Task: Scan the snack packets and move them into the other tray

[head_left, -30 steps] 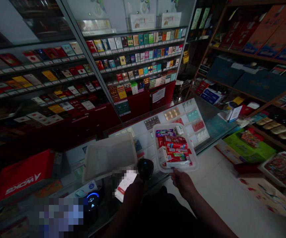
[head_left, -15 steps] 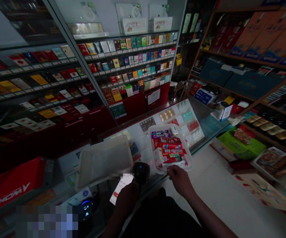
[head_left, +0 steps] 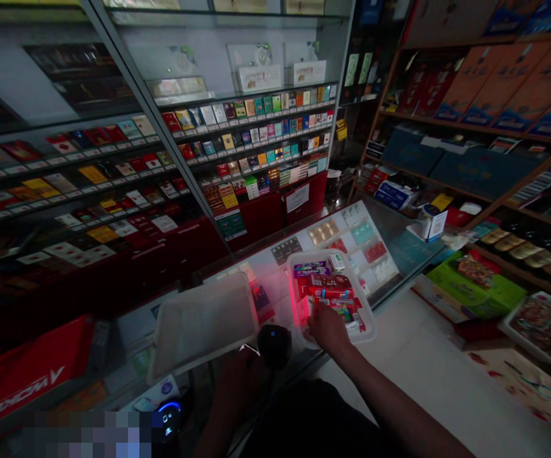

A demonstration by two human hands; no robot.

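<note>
In the head view my right hand (head_left: 329, 329) is inside a clear plastic tray (head_left: 369, 331) of red and purple packets (head_left: 330, 283). Its fingers are closed at the small white box (head_left: 305, 310) near the tray's left side. Red light falls on that box and the tray wall. My left hand (head_left: 238, 376) is in deep shadow beside a black barcode scanner (head_left: 274, 346); its fingers cannot be made out. A bright sliver, perhaps the phone's edge (head_left: 249, 349), shows just above that hand. An empty white bin (head_left: 203, 324) sits left of the scanner.
Glass counter (head_left: 385, 289) with small packs displayed on it. Cigarette shelves (head_left: 256, 127) stand behind. A red box (head_left: 32, 375) and a device with a blue-lit ring (head_left: 168, 416) are at the left. Green packaging (head_left: 471, 286) and stocked wooden shelves (head_left: 480, 121) are at the right.
My right hand has moved from the tray's front rim into the packets. Red light has come on across the tray. The lit phone screen is now almost entirely out of sight at my left hand.
</note>
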